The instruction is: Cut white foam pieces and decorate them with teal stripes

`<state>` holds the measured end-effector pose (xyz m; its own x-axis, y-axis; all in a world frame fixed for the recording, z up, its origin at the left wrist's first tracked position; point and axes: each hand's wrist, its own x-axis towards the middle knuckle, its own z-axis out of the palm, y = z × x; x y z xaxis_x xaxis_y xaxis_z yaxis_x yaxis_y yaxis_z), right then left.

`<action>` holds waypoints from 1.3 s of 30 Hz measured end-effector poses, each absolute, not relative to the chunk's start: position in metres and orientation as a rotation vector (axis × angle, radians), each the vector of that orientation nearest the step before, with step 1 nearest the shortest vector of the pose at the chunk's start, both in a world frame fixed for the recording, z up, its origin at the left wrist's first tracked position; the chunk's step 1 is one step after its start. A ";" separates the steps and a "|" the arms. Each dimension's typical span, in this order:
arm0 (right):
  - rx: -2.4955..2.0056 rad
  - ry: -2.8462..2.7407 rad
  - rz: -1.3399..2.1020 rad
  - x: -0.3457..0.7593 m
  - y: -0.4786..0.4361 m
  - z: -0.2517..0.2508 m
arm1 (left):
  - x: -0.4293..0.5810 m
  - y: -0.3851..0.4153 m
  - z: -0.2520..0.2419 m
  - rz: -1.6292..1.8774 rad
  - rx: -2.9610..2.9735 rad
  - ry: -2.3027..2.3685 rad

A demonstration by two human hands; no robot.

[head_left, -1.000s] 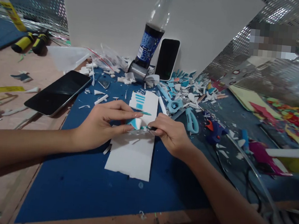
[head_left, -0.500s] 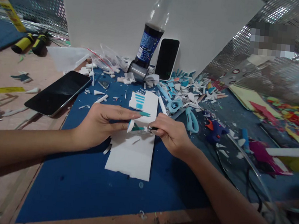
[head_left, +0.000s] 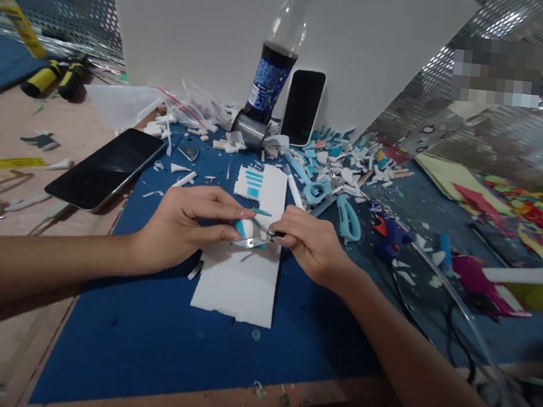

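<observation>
One small blue-and-white piece (head_left: 245, 228) is at the centre of the frame, pinched in the grip of the left hand (head_left: 190, 221). A thin, shiny blade (head_left: 251, 243) runs along its lower side, and the right hand (head_left: 313, 243), just right of centre, has its grip pressed together on the blade's dark end. I can't tell from here whether the edge touches the piece. Below them, a white sheet (head_left: 239, 283) lies on a blue mat (head_left: 156, 346), with a striped tile (head_left: 253, 184) at the sheet's top left. Scraps (head_left: 347, 166) are heaped at centre right, near the blue-handled scissors (head_left: 348, 218). A bottle (head_left: 269, 78) leans at top centre, next to an upright phone. Another phone (head_left: 106, 168) lies flat at centre left, partly over the pinkish bench (head_left: 17, 102).
</observation>
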<state>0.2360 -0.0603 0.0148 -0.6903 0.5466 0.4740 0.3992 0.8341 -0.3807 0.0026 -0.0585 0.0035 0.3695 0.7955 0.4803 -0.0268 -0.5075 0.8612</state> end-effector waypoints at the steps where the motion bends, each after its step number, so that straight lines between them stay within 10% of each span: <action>1: -0.694 -2.426 0.338 0.236 -0.060 0.015 | 0.003 -0.059 0.003 1.239 1.795 0.675; 39: -0.720 -2.443 0.368 0.236 -0.062 0.016 | 0.002 -0.059 0.005 1.245 1.853 0.702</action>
<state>0.2363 -0.0615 0.0161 -0.6986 0.5667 0.4368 0.4127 0.8179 -0.4010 0.0018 -0.0593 0.0052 0.3671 0.7849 0.4991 0.0209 -0.5434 0.8392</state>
